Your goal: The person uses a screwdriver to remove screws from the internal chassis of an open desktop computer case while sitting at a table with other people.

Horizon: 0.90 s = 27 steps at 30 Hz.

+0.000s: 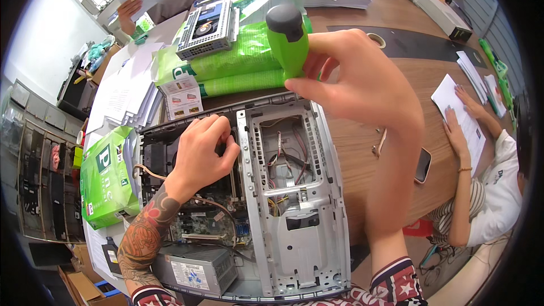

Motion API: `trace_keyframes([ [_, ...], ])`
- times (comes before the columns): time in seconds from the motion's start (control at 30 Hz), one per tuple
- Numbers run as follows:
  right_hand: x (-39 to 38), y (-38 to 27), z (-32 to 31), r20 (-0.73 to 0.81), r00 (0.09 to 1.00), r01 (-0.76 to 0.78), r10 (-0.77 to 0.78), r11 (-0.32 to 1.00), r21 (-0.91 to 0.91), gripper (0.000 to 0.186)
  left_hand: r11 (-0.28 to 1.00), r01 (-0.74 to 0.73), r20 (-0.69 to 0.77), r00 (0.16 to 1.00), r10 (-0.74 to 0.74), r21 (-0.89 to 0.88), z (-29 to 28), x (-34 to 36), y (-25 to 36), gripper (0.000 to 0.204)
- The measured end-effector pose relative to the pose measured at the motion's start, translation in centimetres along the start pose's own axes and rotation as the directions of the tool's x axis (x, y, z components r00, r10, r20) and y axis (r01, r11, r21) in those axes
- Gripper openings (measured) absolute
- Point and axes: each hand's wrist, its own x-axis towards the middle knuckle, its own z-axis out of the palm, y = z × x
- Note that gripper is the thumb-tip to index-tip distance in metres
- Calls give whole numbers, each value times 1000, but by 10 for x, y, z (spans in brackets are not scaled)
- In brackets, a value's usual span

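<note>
An opened desktop computer case (292,241) lies in front of me with its inside facing up. My right hand (362,82) is raised above its far right part and grips the green handle of a screwdriver (288,45) with a dark grey end. The screwdriver's shaft cannot be seen. My left hand (205,150) reaches into the left half of the case, fingers curled together; whatever they hold is hidden beneath the hand. Nearer me, a circuit board (195,224) with cables shows, and a metal power supply (198,269) sits at the case's near left.
A metal drive cage (209,25) rests on green paper packs (243,59) beyond the case. Another green pack (106,175) stands at the left, near loose papers (129,99). Right of the case lie a phone (423,165) and a co-worker's hands (455,127) on paper.
</note>
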Motion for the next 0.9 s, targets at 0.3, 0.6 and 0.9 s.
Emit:
trace_keyframes([
  [0.3,4,17,5,74,991,-107,114,990,-92,19,998,-58,6,998,58,-4,-4,0,0,8],
  [0.6,10,43,10,184,932,-280,312,943,-180,25,998,-59,-2,998,59,4,-2,0,1,9],
  [0.9,10,45,8,196,951,-212,241,965,-155,40,998,-66,-8,998,66,8,-1,1,2,9],
])
